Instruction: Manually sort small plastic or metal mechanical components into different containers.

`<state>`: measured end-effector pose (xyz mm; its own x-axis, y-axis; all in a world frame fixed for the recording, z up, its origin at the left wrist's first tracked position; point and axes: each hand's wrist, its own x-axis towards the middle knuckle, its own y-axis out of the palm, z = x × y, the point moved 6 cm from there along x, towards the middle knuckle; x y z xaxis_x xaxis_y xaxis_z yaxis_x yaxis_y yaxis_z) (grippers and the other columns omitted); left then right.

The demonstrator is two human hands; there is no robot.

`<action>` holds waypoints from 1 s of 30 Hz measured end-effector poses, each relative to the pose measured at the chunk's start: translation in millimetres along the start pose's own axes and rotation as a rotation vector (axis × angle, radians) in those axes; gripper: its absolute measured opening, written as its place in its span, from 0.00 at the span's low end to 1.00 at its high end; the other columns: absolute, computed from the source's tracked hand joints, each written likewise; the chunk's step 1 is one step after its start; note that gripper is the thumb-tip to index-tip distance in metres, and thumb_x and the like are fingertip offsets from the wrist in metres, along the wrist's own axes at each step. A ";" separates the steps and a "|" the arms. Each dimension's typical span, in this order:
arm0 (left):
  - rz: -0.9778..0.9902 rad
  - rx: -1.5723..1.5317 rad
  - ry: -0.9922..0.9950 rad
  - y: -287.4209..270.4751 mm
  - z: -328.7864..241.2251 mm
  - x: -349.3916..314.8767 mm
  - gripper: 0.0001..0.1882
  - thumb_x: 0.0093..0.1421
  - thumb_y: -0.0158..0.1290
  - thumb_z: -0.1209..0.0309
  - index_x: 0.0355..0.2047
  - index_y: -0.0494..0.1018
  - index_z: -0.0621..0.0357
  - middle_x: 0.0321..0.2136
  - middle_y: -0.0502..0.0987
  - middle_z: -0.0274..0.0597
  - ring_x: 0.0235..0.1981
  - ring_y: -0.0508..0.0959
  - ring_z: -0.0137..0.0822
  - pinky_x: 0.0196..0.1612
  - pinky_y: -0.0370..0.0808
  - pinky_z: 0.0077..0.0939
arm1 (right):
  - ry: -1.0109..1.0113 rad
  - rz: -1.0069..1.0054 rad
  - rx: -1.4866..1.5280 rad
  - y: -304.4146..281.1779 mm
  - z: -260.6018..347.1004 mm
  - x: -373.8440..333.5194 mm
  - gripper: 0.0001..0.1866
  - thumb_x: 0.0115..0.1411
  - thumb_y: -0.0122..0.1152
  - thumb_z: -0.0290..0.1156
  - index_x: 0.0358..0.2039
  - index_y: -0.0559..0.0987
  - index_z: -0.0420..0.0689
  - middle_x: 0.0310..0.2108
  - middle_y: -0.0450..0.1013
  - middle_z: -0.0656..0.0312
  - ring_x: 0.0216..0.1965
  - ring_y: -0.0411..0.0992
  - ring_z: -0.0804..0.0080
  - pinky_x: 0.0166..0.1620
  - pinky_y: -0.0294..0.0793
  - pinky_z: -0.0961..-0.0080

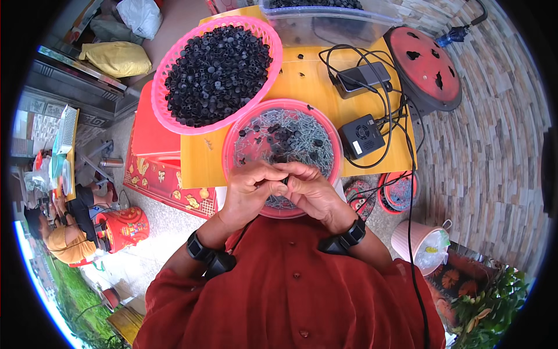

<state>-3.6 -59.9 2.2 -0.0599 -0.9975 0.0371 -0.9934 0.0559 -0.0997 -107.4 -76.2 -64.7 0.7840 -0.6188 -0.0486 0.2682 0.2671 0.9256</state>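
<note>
My left hand (254,189) and my right hand (311,192) meet over the near part of a round pink basin (228,145). Their fingertips pinch a small black plastic cap (285,180) between them; most of it is hidden by the fingers. In the basin lie many silver screws (317,131), with loose black caps (283,136) heaped among them. Up and to the left, a pink basket (158,96) with a lattice rim is filled with black plastic caps (218,72). It stands right beside the basin.
Black power boxes (361,137) with tangled cables lie on the yellow table (314,75) at right. Behind is a clear plastic bin (349,29). A red stool (427,58), a pink bucket (419,244) and a bowl of screws (400,192) stand right. Another person (67,241) sits far left.
</note>
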 end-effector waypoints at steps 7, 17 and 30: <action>-0.049 -0.081 -0.007 11.0 7.8 6.3 0.08 0.51 0.53 0.84 0.33 0.74 0.65 0.29 0.76 0.41 0.31 0.75 0.27 0.34 0.74 0.18 | -0.027 -0.107 0.040 5.7 15.2 -9.9 0.17 0.52 0.59 0.25 0.45 0.73 0.43 0.39 0.71 0.63 0.41 0.70 0.75 0.46 0.70 0.77; -0.053 -0.187 -0.044 9.3 3.5 2.2 0.11 0.51 0.52 0.84 0.37 0.73 0.65 0.32 0.75 0.40 0.33 0.75 0.26 0.35 0.74 0.18 | -0.237 -0.205 -0.112 12.9 20.8 -10.2 0.18 0.51 0.60 0.22 0.45 0.73 0.41 0.38 0.71 0.63 0.38 0.70 0.77 0.43 0.71 0.80; -0.082 0.093 0.025 1.3 -2.9 8.1 0.12 0.50 0.54 0.84 0.37 0.73 0.64 0.32 0.74 0.41 0.32 0.75 0.29 0.33 0.73 0.19 | -0.670 -0.422 -1.046 40.0 54.2 -27.0 0.07 0.47 0.62 0.16 0.29 0.76 0.37 0.28 0.71 0.62 0.29 0.69 0.79 0.32 0.70 0.84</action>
<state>-5.7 -67.7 5.3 0.0172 -0.9971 0.0738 -0.9819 -0.0308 -0.1867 -148.2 -88.8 -6.0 0.1867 -0.9588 0.2143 0.9650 0.2198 0.1430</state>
